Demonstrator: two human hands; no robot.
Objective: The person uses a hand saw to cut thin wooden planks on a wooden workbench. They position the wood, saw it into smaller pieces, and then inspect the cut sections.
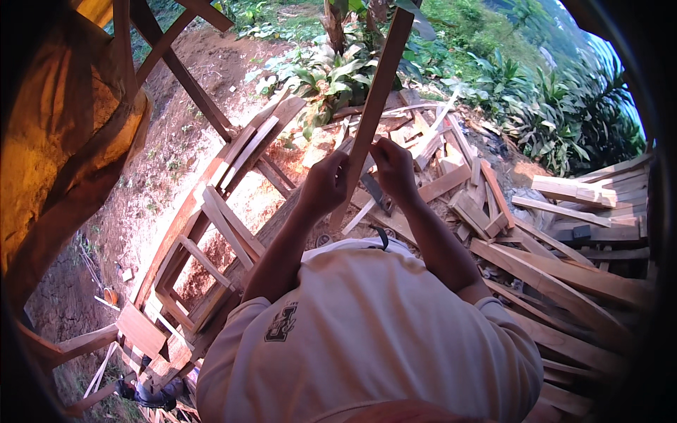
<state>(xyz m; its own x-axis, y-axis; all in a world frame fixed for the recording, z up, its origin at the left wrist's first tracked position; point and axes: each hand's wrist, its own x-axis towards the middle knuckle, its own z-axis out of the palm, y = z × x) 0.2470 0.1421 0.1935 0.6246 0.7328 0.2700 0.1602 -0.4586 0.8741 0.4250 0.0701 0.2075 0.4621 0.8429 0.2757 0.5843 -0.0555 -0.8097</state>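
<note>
1. Outdoors, an orange sheet (pixel 77 120) hangs left of a wooden frame (pixel 204 261).
2. The left hand (pixel 327 185) curls beside a long, tilted plank (pixel 379 92).
3. The right hand (pixel 393 168), apart, flanks its other edge; neither grip can be told.
4. Timber (pixel 549 290) lies piled.

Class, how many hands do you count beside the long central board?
2: the left hand, left of the long board, and the right hand, right of it. No others show there.

I am monitoring the ground (pixel 211 67), which is carrying scattered timber offcuts (pixel 444 183) right of centre; at picture left, a timber bench (pixel 185 204) is supporting a wooden frame (pixel 204 261).
</note>
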